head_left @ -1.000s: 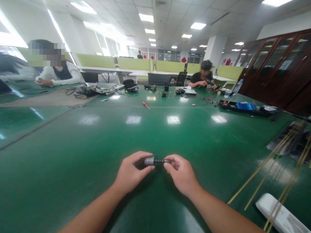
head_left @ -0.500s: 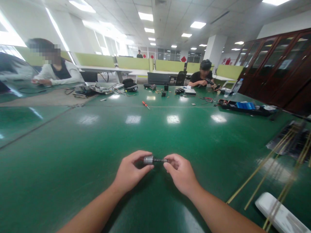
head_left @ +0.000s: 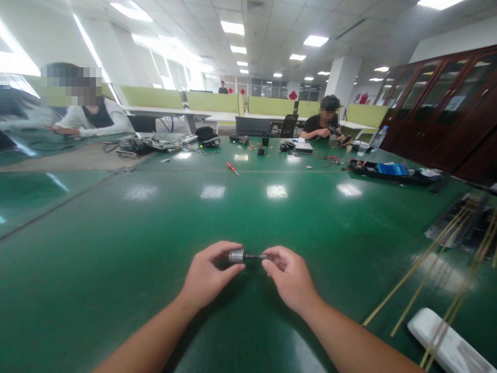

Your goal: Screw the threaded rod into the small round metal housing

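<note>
A small metal tool part (head_left: 236, 256), a silver cylinder with a narrow dark shaft, lies level between my two hands just over the green table. My left hand (head_left: 207, 274) grips the cylinder between thumb and fingers. At the other end, my right hand (head_left: 290, 274) pinches the tip of the shaft (head_left: 254, 256) with thumb and forefinger. The middle of the shaft shows between the hands; its tip is partly covered by my right fingers. I cannot make out the part's exact kind.
A red-handled screwdriver (head_left: 232, 167) lies farther back on the green table (head_left: 174, 217). Long thin sticks (head_left: 417, 264) and a white case (head_left: 450, 339) are at right. A black tray (head_left: 388, 176) holds blue items. Two people (head_left: 93, 116) (head_left: 324, 124) sit beyond the table.
Almost nothing differs. The metal part and my hands keep their places, with only a very slight shift of the part to the left.
</note>
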